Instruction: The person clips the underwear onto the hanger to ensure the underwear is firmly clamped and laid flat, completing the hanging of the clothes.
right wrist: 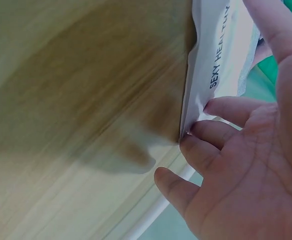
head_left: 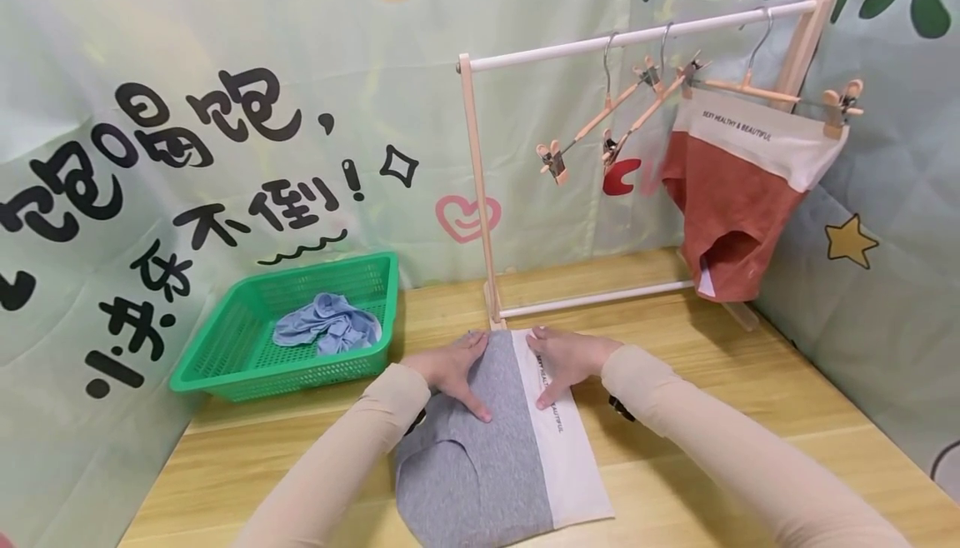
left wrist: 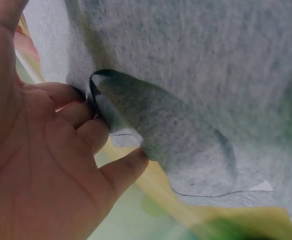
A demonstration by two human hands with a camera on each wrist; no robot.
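Observation:
A pair of grey briefs point(head_left: 502, 465) with a white lettered waistband point(head_left: 577, 473) lies flat on the wooden table. My left hand point(head_left: 452, 371) rests on the grey cloth at its far left side, thumb spread toward me. In the left wrist view its fingertips touch the cloth edge by a leg opening point(left wrist: 161, 115). My right hand point(head_left: 573, 358) touches the waistband near its far end, thumb on the lettering. The right wrist view shows its fingertips against the waistband's corner point(right wrist: 198, 95), the little finger apart from it. Neither hand visibly pinches the cloth.
A green basket point(head_left: 281, 383) at the left holds a crumpled blue cloth point(head_left: 330, 323). Behind stands a rack point(head_left: 555, 52) with two bare clip hangers point(head_left: 600, 119) and reddish-brown briefs point(head_left: 731, 190) clipped on a third hanger. Printed curtains point(head_left: 375, 73) enclose the table point(head_left: 750, 415).

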